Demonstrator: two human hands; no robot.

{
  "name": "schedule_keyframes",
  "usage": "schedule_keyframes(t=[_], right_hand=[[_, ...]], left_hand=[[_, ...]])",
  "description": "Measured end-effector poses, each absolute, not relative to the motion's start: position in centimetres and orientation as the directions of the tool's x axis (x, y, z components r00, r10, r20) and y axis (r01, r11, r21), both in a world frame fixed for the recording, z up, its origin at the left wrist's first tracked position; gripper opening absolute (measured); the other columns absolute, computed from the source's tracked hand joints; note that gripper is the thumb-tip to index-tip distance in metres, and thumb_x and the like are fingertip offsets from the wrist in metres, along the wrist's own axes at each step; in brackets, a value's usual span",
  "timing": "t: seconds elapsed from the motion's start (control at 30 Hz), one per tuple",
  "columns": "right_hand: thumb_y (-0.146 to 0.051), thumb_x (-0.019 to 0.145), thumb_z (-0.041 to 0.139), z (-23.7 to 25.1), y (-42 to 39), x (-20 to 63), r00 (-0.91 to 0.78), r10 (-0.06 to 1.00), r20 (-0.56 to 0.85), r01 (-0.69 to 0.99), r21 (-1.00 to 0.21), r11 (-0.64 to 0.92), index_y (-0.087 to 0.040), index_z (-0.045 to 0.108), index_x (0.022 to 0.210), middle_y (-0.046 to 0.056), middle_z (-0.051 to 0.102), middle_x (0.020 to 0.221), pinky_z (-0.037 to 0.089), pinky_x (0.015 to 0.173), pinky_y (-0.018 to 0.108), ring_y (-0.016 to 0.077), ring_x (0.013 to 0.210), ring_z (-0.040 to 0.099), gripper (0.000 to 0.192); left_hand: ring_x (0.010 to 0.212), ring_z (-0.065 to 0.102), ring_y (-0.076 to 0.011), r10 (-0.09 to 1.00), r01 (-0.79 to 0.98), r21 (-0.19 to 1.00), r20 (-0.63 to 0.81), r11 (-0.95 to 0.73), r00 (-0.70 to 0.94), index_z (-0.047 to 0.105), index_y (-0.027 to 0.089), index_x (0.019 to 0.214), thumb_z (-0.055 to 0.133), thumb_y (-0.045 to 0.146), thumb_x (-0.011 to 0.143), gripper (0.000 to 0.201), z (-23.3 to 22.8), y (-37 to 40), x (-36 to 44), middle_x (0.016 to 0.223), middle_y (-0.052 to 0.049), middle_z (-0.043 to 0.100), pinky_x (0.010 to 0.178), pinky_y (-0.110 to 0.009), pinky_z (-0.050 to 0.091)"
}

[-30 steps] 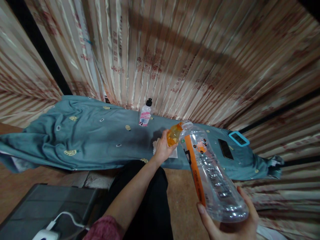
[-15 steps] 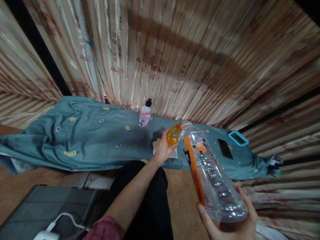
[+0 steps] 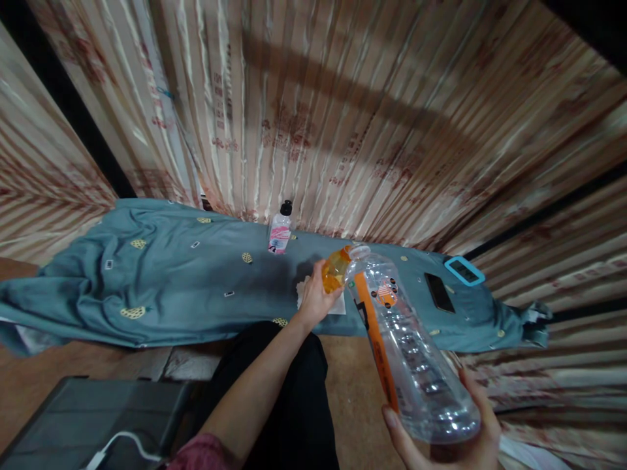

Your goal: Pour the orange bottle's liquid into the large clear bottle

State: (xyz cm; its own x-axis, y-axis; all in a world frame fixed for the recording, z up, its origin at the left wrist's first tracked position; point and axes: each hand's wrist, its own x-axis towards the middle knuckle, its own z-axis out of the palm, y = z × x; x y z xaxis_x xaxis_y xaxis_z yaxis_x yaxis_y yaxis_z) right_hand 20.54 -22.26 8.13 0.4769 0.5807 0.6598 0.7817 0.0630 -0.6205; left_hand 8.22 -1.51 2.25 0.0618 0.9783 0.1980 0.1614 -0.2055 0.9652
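Above the cloth (image 3: 161, 287), both hands tilt bottles together.

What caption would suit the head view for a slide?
Right hand tilts a clear bottle toward a small orange bottle held by the left hand, over a teal cloth.

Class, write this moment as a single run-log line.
left hand: grips orange cap | right hand: holds clear bottle tilted | cap at bottle mouth | blue cloth behind
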Motion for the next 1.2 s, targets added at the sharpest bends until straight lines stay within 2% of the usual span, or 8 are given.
schedule_keyframes(t=[0.23, 0.37, 0.5, 0.67, 0.8, 1.0, 1.13, 1.2], right_hand=[[-0.055, 0.062, 0.087, 8.6, -22.2, 20.4, 0.486, 0.599, 0.637, 0.764, -0.643, 0.063, -0.012, 0.039, 0.152, 0.021, 0.052, 0.142, 0.056, 0.070, 0.035, 0.0302, 0.113, 0.061, 0.110], [-0.045, 0.061, 0.090, 8.1, -22.5, 20.9, 0.471, 0.625, 0.623, 0.740, -0.664, 0.104, -0.015, 0.037, 0.153, 0.020, 0.049, 0.147, 0.056, 0.073, 0.035, 0.0308, 0.117, 0.060, 0.110], [-0.047, 0.063, 0.087, 7.8, -22.7, 21.0, 0.504, 0.620, 0.601, 0.750, -0.661, 0.030, -0.015, 0.037, 0.153, 0.020, 0.051, 0.145, 0.057, 0.079, 0.041, 0.0312, 0.114, 0.061, 0.108], [-0.045, 0.063, 0.088, 8.0, -22.5, 20.7, 0.502, 0.608, 0.615, 0.743, -0.667, 0.061, -0.015, 0.038, 0.153, 0.020, 0.051, 0.143, 0.059, 0.068, 0.034, 0.0297, 0.111, 0.062, 0.108], [-0.045, 0.064, 0.088, 7.7, -22.5, 21.1, 0.486, 0.626, 0.610, 0.736, -0.672, 0.084, -0.017, 0.037, 0.153, 0.018, 0.053, 0.139, 0.058, 0.058, 0.029, 0.0250, 0.101, 0.063, 0.107], [-0.052, 0.066, 0.085, 7.4, -22.6, 21.5, 0.467, 0.633, 0.618, 0.776, -0.630, 0.041, -0.014, 0.038, 0.151, 0.018, 0.054, 0.137, 0.062, 0.077, 0.044, 0.0319, 0.111, 0.063, 0.104], [-0.049, 0.065, 0.086, 7.7, -22.6, 21.1, 0.448, 0.611, 0.653, 0.778, -0.621, 0.092, -0.016, 0.037, 0.153, 0.018, 0.056, 0.134, 0.059, 0.066, 0.037, 0.0286, 0.103, 0.063, 0.107], [-0.048, 0.062, 0.088, 7.6, -22.7, 21.2, 0.480, 0.608, 0.632, 0.761, -0.645, 0.071, -0.016, 0.038, 0.153, 0.018, 0.057, 0.134, 0.058, 0.065, 0.036, 0.0277, 0.099, 0.063, 0.108]], left_hand=[[0.108, 0.070, -0.0252, 0.974, 0.148, 0.963, 0.220, -0.224, 0.049, 0.041, 0.023, 0.133, 0.075, 0.019, 0.075, 0.068, 1.9, -1.4, 8.3, 0.124, -0.009, 0.068, 0.098, -0.043, 0.055], [0.111, 0.069, -0.0264, 0.971, 0.154, 0.959, 0.234, -0.238, 0.042, 0.043, 0.021, 0.133, 0.076, 0.020, 0.075, 0.067, 1.7, -1.3, 8.4, 0.125, -0.011, 0.068, 0.100, -0.045, 0.054], [0.111, 0.069, -0.0257, 0.973, 0.142, 0.962, 0.228, -0.233, 0.045, 0.044, 0.021, 0.132, 0.076, 0.019, 0.074, 0.067, 1.7, -1.3, 8.5, 0.125, -0.011, 0.067, 0.100, -0.044, 0.054], [0.109, 0.070, -0.0253, 0.974, 0.154, 0.962, 0.219, -0.224, 0.052, 0.043, 0.021, 0.133, 0.075, 0.017, 0.075, 0.066, 1.8, -1.3, 8.4, 0.122, -0.010, 0.069, 0.099, -0.044, 0.055], [0.107, 0.070, -0.0254, 0.978, 0.167, 0.964, 0.203, -0.207, 0.042, 0.044, 0.022, 0.133, 0.076, 0.017, 0.074, 0.067, 1.9, -1.4, 8.4, 0.122, -0.010, 0.069, 0.099, -0.044, 0.054], [0.108, 0.070, -0.0263, 0.982, 0.199, 0.962, 0.185, -0.187, 0.027, 0.046, 0.023, 0.133, 0.077, 0.017, 0.073, 0.067, 1.9, -1.4, 8.4, 0.122, -0.009, 0.069, 0.099, -0.045, 0.054], [0.112, 0.069, -0.0264, 0.982, 0.190, 0.963, 0.188, -0.190, 0.030, 0.047, 0.023, 0.133, 0.075, 0.013, 0.072, 0.069, 2.0, -1.5, 8.4, 0.120, -0.007, 0.069, 0.099, -0.045, 0.054], [0.113, 0.068, -0.0268, 0.983, 0.191, 0.964, 0.183, -0.186, 0.037, 0.045, 0.024, 0.134, 0.074, 0.012, 0.072, 0.070, 2.1, -1.5, 8.4, 0.120, -0.007, 0.069, 0.100, -0.045, 0.054]])
